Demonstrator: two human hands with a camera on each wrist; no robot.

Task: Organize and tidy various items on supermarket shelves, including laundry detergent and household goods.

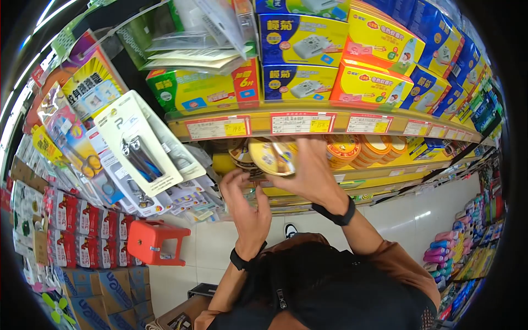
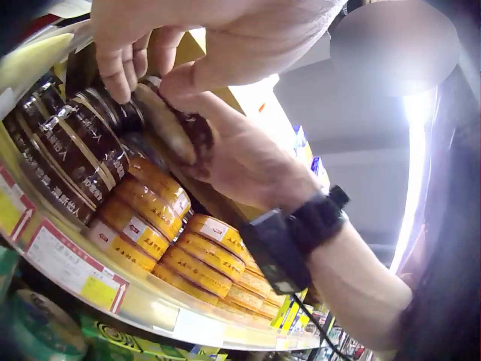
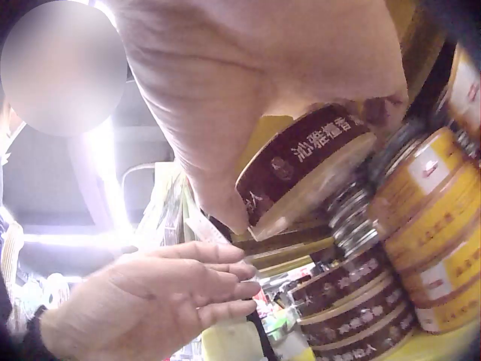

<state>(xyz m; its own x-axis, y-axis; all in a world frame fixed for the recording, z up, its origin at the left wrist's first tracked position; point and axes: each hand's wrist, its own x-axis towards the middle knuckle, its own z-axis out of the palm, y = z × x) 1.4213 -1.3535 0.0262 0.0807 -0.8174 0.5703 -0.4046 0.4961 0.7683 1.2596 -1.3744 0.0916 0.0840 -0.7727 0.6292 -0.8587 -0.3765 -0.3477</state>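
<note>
My right hand (image 1: 314, 175) grips a round flat tin (image 1: 266, 157) by its rim, just in front of the lower shelf. The tin has a yellow printed lid and, in the right wrist view, a dark brown side (image 3: 308, 154) with pale lettering; it is tilted. To its left my left hand (image 1: 247, 212) is held up with relaxed fingers and nothing in them. Behind lie stacks of similar brown tins (image 2: 71, 154), beside stacks of yellow-orange tins (image 2: 139, 226).
Boxes (image 1: 302, 82) fill the shelf above, over a price-tag rail (image 1: 302, 122). Hanging blister packs (image 1: 140, 148) crowd the left. A red stool (image 1: 157, 242) stands on the floor, near stacked cartons (image 1: 104, 286).
</note>
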